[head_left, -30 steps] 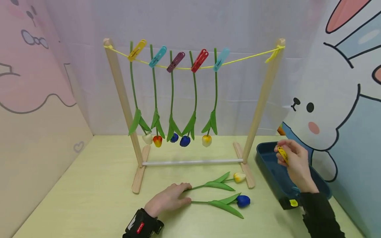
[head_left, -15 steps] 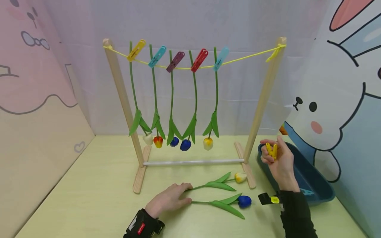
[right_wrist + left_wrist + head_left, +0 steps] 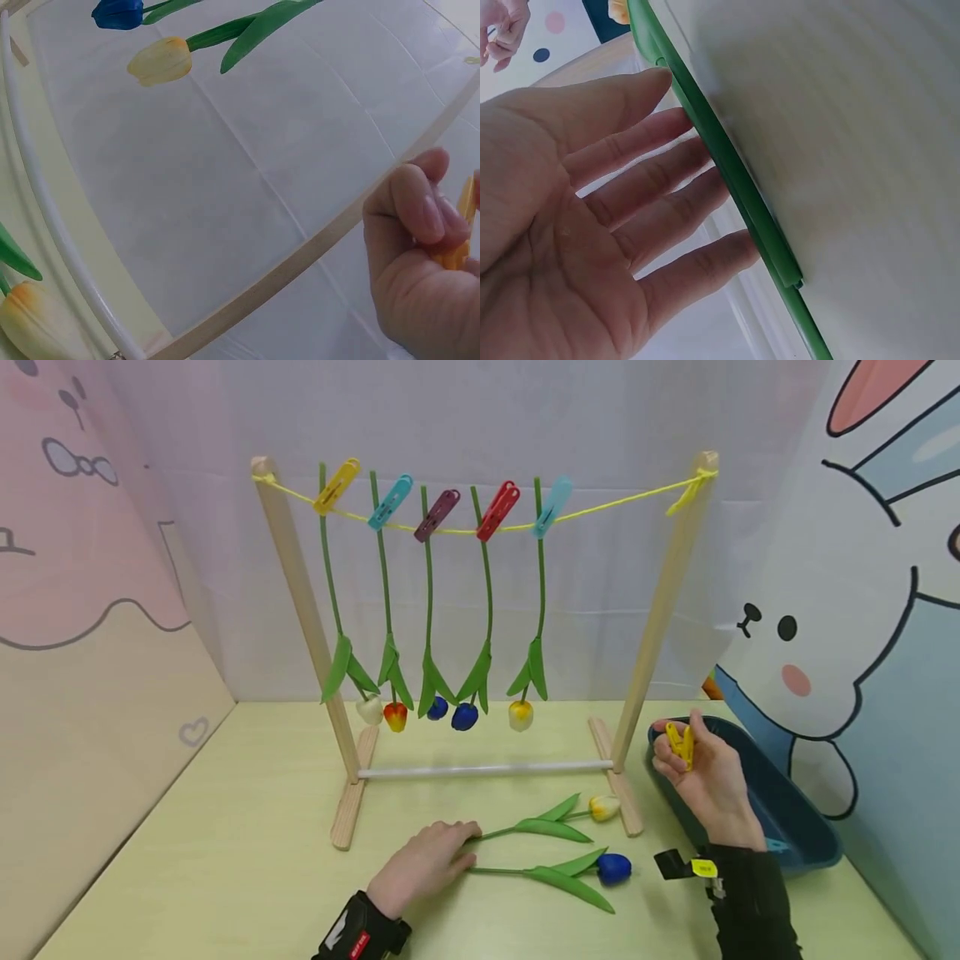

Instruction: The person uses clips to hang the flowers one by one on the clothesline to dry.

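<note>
In the head view, my right hand (image 3: 708,785) grips a yellow clothespin (image 3: 680,745) in curled fingers, beside the near-left rim of a dark blue bin (image 3: 806,806). The right wrist view shows only part of that clothespin (image 3: 455,255). My left hand (image 3: 420,868) rests low over the table, its fingertips at the stem ends of two lying artificial tulips: a white-yellow tulip (image 3: 603,808) and, nearer, a blue tulip (image 3: 614,868). From the left wrist, extended fingers and thumb of the left hand (image 3: 622,180) touch a green stem (image 3: 742,180).
Behind stands a wooden frame (image 3: 656,610) with a yellow cord (image 3: 615,505). Several tulips hang head down from it by clothespins, such as a red clothespin (image 3: 498,511) and a purple clothespin (image 3: 437,516). A white bar (image 3: 487,769) joins the feet. Light blue clothespins lie in the bin.
My right hand has come left from over the bin and turned, so the yellow clothespin now faces the camera. The left hand stays at the stem ends.
</note>
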